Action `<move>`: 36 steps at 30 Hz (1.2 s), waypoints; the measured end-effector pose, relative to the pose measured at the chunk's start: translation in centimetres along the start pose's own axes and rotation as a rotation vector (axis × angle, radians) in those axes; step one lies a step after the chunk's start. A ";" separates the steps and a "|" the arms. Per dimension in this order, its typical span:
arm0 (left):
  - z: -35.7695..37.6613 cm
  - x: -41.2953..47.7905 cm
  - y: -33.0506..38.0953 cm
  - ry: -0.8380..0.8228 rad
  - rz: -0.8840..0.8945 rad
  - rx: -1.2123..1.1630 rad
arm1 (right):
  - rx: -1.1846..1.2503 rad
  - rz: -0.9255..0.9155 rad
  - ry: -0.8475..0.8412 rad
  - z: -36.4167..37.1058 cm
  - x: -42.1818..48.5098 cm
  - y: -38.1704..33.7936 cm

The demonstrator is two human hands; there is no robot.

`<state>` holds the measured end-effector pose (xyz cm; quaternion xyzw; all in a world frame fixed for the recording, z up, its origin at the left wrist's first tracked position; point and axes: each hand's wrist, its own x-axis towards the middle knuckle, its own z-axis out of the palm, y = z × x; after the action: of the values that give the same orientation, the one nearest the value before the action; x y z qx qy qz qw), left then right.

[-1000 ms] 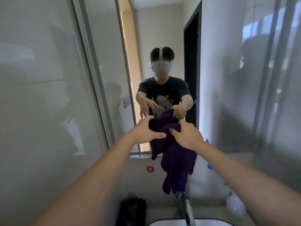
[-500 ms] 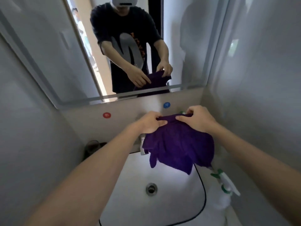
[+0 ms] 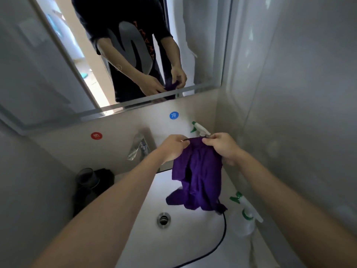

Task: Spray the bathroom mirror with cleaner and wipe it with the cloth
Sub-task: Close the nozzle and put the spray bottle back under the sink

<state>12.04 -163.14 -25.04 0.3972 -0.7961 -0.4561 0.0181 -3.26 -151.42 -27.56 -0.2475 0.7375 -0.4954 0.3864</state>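
Mid-frame, the left hand [image 3: 172, 149] and right hand [image 3: 222, 147] sit close together, fingers curled and pinching the top edge of the purple cloth [image 3: 199, 176] — it hangs bunched over the white sink [image 3: 173, 248]. The spray bottle [image 3: 243, 217] stands at lower right — the mirror [image 3: 135, 55] fills the upper part of the frame.

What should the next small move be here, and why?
Probably let the right hand release and take the spray bottle beside the sink: it and the left hand both pinch the purple cloth at its top edge, so neither can spray the mirror yet.
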 end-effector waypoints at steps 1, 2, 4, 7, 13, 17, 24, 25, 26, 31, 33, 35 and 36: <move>0.5 0.1 -0.1 -0.018 0.004 0.018 | -0.137 -0.023 0.044 0.0 0.5 0.9; 1.0 -0.1 -0.3 -0.044 0.003 0.039 | -0.253 -0.027 0.070 0.0 0.9 2.0; 2.0 -0.4 -1.0 -0.113 -0.023 0.096 | -0.403 0.034 0.029 -0.4 1.0 4.6; 3.0 -0.2 -2.8 -0.234 -0.091 0.172 | -0.563 0.199 -0.179 -1.4 0.1 8.0; 4.6 0.1 -1.7 -0.273 -0.088 0.159 | -0.498 0.211 -0.127 -3.8 -2.1 8.7; 7.6 -0.5 1.3 -0.330 0.008 0.131 | -0.338 0.138 0.018 -6.0 -4.8 8.7; 14.3 -4.1 1.6 -0.397 0.113 -0.102 | -0.194 0.093 0.045 -6.5 -12.6 12.9; 15.0 -4.5 1.1 -0.408 0.122 -0.119 | -0.177 0.097 0.038 -5.9 -13.3 13.9; 15.5 -4.9 0.7 -0.410 0.124 -0.134 | -0.173 0.090 0.059 -5.2 -13.7 15.1; 15.9 -6.2 -0.4 -0.354 0.131 -0.183 | -0.235 0.048 0.264 -3.8 -14.1 17.5; 15.1 -6.7 -0.4 -0.319 0.160 -0.217 | -0.224 0.025 0.290 -3.9 -14.4 16.1; 13.9 -7.4 0.3 -0.259 0.162 -0.320 | -0.176 -0.053 0.300 -3.9 -14.8 13.7; 13.2 -7.7 0.6 -0.220 0.158 -0.390 | -0.141 -0.086 0.303 -3.8 -14.9 12.4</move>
<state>11.76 -148.62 -29.71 0.2706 -0.7189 -0.6388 0.0433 2.45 -133.46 -33.32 -0.2276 0.8089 -0.4903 0.2311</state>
